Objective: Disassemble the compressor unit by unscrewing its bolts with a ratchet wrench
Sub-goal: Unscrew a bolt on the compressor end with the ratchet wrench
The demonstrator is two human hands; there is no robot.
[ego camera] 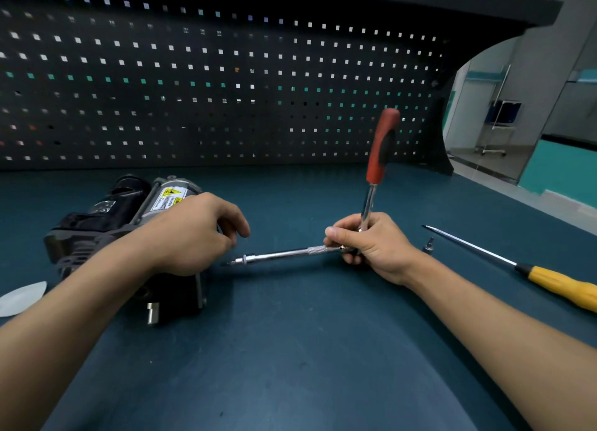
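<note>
Compressor point(106, 217) lies on the left of the bench point(290, 350), partly under the left hand point(193, 233). That hand's fingers are loosely curled with nothing in them that I can see. Right hand point(368, 243) is wrapped tight round the ratchet point(382, 146) at its head, red handle sticking up. The extension point(284, 254) runs left, its tip just beside the compressor. Far right: a yellow screwdriver point(555, 283) and a small bit point(429, 245).

The ratchet wrench point(382, 146) head hides inside the right hand point(374, 246); the edge crops the screwdriver point(562, 285) handle
</note>
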